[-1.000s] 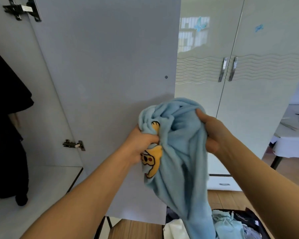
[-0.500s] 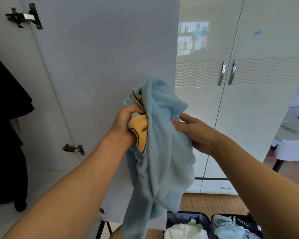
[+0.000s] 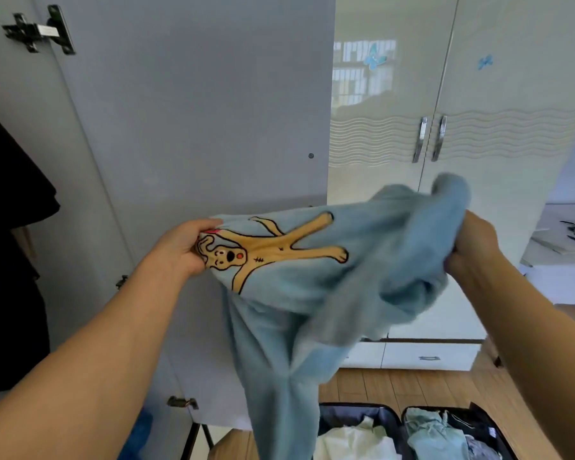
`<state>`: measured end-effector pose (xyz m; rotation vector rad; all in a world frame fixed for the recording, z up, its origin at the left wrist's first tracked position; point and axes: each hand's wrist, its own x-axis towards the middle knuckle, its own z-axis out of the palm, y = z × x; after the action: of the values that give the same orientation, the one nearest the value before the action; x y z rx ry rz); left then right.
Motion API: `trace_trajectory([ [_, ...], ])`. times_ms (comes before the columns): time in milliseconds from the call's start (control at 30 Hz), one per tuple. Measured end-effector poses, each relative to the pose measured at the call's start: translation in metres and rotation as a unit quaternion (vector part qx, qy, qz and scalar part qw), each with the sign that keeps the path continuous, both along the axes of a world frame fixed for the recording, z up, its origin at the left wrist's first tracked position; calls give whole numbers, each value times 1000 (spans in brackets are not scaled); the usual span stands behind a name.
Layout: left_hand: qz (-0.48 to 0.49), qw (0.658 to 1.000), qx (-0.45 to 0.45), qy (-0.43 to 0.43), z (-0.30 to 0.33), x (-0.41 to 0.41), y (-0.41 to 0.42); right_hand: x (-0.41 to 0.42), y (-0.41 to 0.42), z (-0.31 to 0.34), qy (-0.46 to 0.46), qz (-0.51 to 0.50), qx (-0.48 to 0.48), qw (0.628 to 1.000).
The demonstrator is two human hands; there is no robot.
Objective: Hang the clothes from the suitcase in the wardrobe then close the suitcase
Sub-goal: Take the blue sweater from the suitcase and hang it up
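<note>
A fluffy light-blue garment (image 3: pixel 312 293) with a yellow cartoon dog printed on it is stretched out in front of me at chest height. My left hand (image 3: pixel 183 247) grips its left edge by the dog's head. My right hand (image 3: pixel 472 247) holds the bunched right end. A long part of the cloth hangs down in the middle. Below, the dark suitcase (image 3: pixel 395 414) lies open on the floor with white and pale-blue clothes in it. The wardrobe's grey door (image 3: pixel 193 127) stands open behind the garment.
Dark clothes (image 3: pixel 10 260) hang inside the wardrobe at the far left. Closed glossy wardrobe doors with metal handles (image 3: pixel 429 137) are at the right. A white-covered table (image 3: pixel 565 257) stands at the far right edge. The floor is wood.
My hands have pulled apart sideways, spreading the bunched garment so the dog print now shows flat. My right hand moved far to the right.
</note>
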<state>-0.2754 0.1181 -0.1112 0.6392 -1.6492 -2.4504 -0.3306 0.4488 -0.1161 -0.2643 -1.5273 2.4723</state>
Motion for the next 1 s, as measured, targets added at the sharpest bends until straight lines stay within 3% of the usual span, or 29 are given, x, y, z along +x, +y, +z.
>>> trace_trajectory([
  [100, 0, 997, -30, 68, 6, -8, 2, -15, 13, -28, -94, -43, 203, 974],
  [167, -44, 989, -75, 117, 16, -12, 18, -8, -2, -34, -148, -42, 389, 908],
  [200, -80, 982, -118, 123, 22, -11, 29, -7, -11, -32, -150, -45, 424, 892],
  [233, -126, 968, -177, 122, 28, -10, 40, -12, -18, -34, -122, -19, 383, 916],
  [300, -243, 909, -320, 113, 38, -5, 67, -6, -38, -23, 41, 88, 304, 948],
  [333, -295, 864, -391, 112, 41, -3, 79, 0, -49, -12, 108, 162, 326, 925],
  [400, -339, 789, -495, 134, 45, -1, 96, 8, -62, 3, 204, 308, 384, 846],
  [433, -334, 776, -514, 150, 47, 0, 99, 12, -64, 11, 209, 370, 389, 817],
  [500, -311, 796, -491, 166, 52, 3, 94, 16, -60, 21, 188, 441, 402, 780],
  [533, -312, 812, -465, 166, 55, 4, 89, 17, -58, 23, 178, 432, 420, 778],
  [600, -336, 836, -402, 165, 57, 5, 78, 17, -58, 24, 180, 381, 410, 809],
  [700, -336, 873, -301, 188, 55, 12, 70, 18, -63, 29, 198, 353, 297, 865],
  [800, -331, 883, -285, 170, 44, 15, 62, 20, -62, 36, 196, 334, 216, 896],
  [833, -360, 874, -288, 150, 38, 17, 60, 19, -59, 39, 194, 332, 190, 903],
  [900, -465, 824, -309, 102, 24, 24, 54, 19, -52, 46, 187, 341, 128, 912],
  [1000, -611, 685, -396, -30, -1, 30, 52, 19, -42, 49, 153, 374, 68, 912],
])
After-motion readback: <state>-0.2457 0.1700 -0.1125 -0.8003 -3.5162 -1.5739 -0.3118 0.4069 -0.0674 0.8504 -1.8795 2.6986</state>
